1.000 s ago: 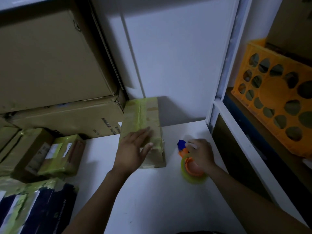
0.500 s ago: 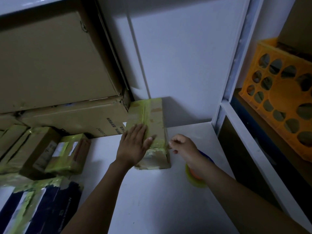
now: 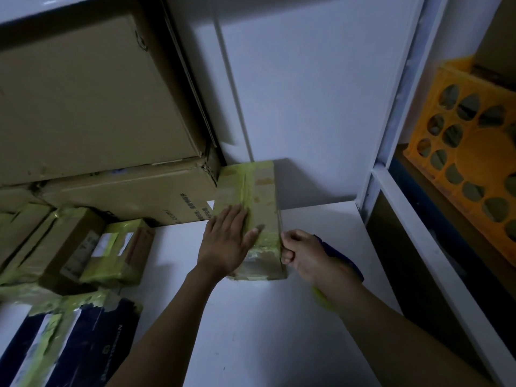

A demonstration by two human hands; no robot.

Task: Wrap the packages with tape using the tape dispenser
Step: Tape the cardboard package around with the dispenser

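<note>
A cardboard package point(image 3: 262, 191) wrapped in yellow-green tape lies on the white table point(image 3: 251, 331), its far end against the wall. My left hand point(image 3: 226, 241) presses flat on its top, fingers straight. My right hand point(image 3: 304, 255) is at the package's near right edge, fingers curled against the side and thumb at the top edge, gripping it. The tape dispenser point(image 3: 344, 259), blue with a yellow-green roll, lies on the table under and behind my right wrist, mostly hidden.
Large cardboard boxes point(image 3: 83, 107) are stacked at the left. Smaller taped packages point(image 3: 117, 250) and a dark taped box point(image 3: 78, 339) lie below them. A white shelf frame point(image 3: 391, 191) stands at the right, holding an orange crate point(image 3: 469, 141).
My right hand left the tape dispenser and moved left to the package's right edge. My left hand stayed flat on the package top. The camera shifted slightly.
</note>
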